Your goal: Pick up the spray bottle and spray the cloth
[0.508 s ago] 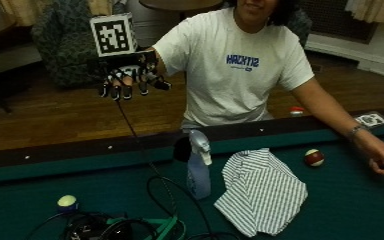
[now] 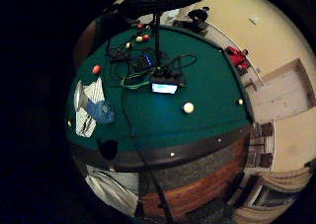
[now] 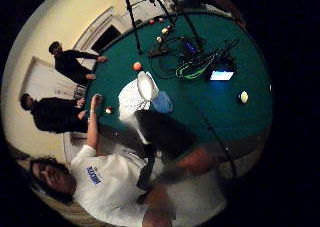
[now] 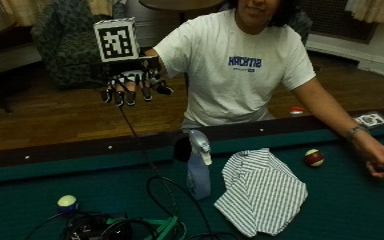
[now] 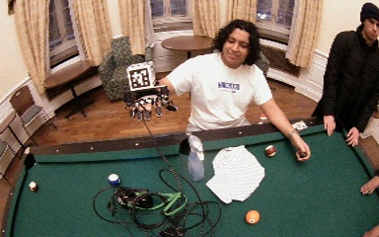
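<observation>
A clear blue spray bottle point(image 4: 198, 170) with a white trigger head stands upright on the green pool table point(image 4: 352, 200), near the rail. A striped cloth point(image 4: 262, 190) lies flat right beside it. My gloved right hand point(image 4: 132, 82) is raised well above and behind the rail, away from the bottle, fingers spread and pointing down, holding nothing. Both palm views look down from high up: the bottle point(image 3: 152, 94) stands beside the cloth point(image 3: 131, 102), and again bottle point(image 2: 98, 110) beside cloth point(image 2: 89, 108). In the wide outside view the hand point(image 5: 149, 102) is up over the floor, the bottle point(image 5: 195, 159) far below.
A tangle of cables and devices point(image 4: 125, 227) lies on the felt near the bottle. Pool balls sit around: a dark red one point(image 4: 314, 158) by the cloth, a yellow-green one point(image 4: 67, 201), an orange one point(image 5: 252, 217). The person's bare hand point(image 4: 378, 162) rests on the table holding a ball.
My hand has stayed raised in about the same place with its fingers spread. Bottle and cloth have not moved.
</observation>
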Demonstrator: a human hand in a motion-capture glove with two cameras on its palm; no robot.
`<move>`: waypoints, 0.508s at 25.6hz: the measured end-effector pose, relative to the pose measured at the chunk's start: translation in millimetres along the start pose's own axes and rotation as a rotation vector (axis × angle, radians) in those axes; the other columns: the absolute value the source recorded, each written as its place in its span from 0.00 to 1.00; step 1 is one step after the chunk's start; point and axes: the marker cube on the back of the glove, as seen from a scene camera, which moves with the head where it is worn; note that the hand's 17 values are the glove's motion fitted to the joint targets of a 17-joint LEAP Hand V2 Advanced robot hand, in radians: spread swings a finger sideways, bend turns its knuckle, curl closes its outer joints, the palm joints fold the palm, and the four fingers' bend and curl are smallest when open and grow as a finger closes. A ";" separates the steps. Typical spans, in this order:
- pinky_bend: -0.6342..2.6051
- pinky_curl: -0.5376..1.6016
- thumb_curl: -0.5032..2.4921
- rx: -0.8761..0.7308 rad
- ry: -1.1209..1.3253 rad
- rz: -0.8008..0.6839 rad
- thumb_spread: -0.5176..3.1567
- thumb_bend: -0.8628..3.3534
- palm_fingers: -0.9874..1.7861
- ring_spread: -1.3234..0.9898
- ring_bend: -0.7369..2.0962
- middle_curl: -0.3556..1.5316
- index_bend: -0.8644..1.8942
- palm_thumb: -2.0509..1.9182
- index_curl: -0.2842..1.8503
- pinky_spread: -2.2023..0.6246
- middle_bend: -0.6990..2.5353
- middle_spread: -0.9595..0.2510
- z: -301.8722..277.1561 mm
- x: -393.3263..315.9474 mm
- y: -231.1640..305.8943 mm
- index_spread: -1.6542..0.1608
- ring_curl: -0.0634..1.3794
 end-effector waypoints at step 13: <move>0.24 0.33 0.27 -0.034 -0.030 -0.060 0.39 0.23 0.76 0.50 0.44 0.37 0.41 0.68 0.30 0.79 0.38 0.64 39.5 17.3 4.3 0.75 0.28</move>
